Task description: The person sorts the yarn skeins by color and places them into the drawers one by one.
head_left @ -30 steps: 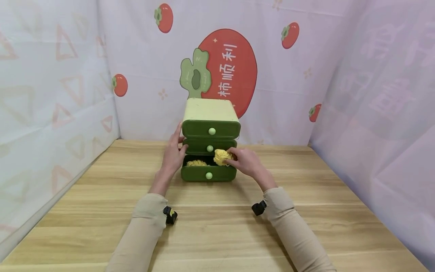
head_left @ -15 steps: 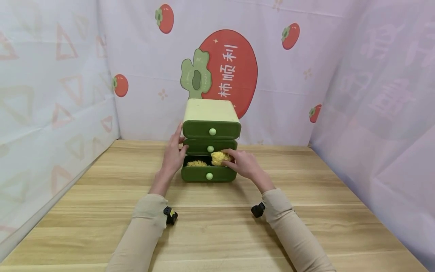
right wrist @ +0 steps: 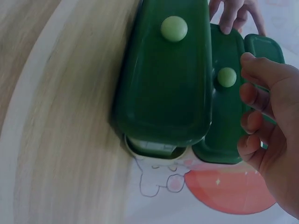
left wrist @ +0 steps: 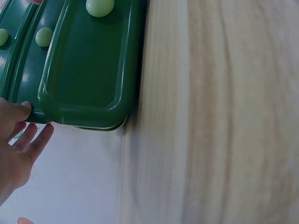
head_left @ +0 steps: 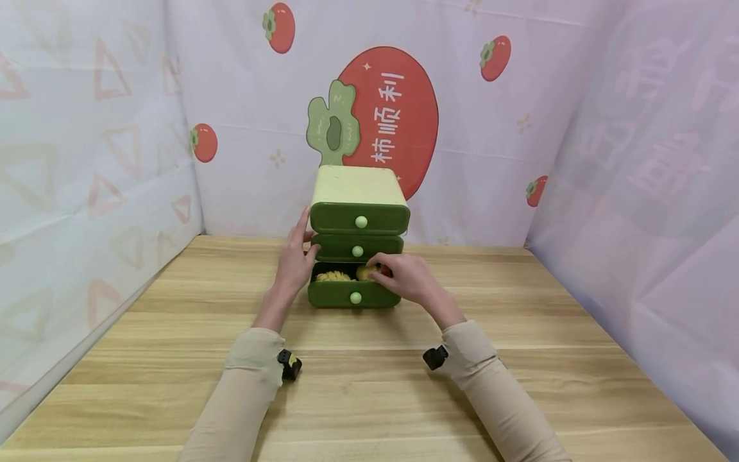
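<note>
A small cabinet [head_left: 362, 185] with a cream top and green drawers stands on the table. Its bottom drawer [head_left: 329, 296] is pulled out, with a yellow yarn bundle [head_left: 333, 276] at the left inside and another yellow bundle [head_left: 365, 273] at the right, partly hidden. My left hand [head_left: 293, 263] holds the cabinet's left side, thumb on the middle drawer's [left wrist: 39, 70] front edge and fingers along the side. Over the bottom drawer's right end is my right hand [head_left: 407, 277], just above the right bundle. In the right wrist view its fingers [right wrist: 252, 121] are loosely bent with nothing between them.
The wooden table [head_left: 358, 385] spreads in front of the cabinet and to both sides. Behind it hangs a printed cloth [head_left: 242, 77] with red fruit, and pale cloth walls [head_left: 635, 160] close off the sides. Round pale green knobs [head_left: 360, 222] stick out from the drawers.
My right hand has lowered the yellow yarn bundle into the right of the bottom drawer and let it go. My left hand has stayed at the cabinet's side.
</note>
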`<state>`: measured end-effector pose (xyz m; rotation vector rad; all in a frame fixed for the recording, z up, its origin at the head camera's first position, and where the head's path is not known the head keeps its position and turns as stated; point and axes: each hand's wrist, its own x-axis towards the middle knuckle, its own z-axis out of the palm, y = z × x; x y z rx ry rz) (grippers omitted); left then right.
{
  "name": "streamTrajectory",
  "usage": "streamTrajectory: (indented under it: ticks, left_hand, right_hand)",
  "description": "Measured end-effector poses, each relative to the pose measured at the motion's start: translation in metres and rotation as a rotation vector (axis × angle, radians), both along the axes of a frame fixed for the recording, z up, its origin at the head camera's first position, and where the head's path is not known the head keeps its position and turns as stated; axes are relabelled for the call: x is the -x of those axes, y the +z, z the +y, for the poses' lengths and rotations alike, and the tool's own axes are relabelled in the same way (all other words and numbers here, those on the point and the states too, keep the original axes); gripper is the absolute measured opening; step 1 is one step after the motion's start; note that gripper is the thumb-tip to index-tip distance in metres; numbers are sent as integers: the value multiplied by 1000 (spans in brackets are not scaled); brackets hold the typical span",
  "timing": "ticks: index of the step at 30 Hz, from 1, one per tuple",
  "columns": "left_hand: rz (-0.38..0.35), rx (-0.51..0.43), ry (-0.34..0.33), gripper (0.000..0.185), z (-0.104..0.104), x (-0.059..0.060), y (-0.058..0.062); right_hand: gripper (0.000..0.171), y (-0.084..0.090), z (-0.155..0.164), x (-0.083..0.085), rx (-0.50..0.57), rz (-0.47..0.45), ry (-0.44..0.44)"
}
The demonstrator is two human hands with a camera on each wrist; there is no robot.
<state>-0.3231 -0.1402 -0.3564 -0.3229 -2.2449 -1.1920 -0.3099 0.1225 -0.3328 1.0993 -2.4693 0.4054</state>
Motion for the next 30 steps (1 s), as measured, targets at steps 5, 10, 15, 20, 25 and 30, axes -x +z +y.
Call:
streamTrajectory:
  ticks: [5, 10, 15, 20, 25, 30]
  left_hand:
    - [-2, 0, -1, 83, -1, 0, 0]
    - [-9, 8, 3, 87, -1, 0, 0]
    - [-5, 2, -5, 85, -1, -1, 1]
    - [3, 3, -5, 83, -1, 0, 1]
    - [3, 1, -7, 85, -1, -1, 1]
    - [7, 0, -8, 86, 0, 0, 1]
  right_hand:
    - [15, 1, -7, -6, -39, 26, 45]
    - [18, -2, -12, -8, -98, 30, 100]
    - [19, -7, -16, -8, -123, 42, 181]
    - [18, -12, -19, -7, -141, 57, 237]
    - [19, -14, -23, -9, -182, -39, 229]
    - [20, -17, -25, -10, -238, -117, 174]
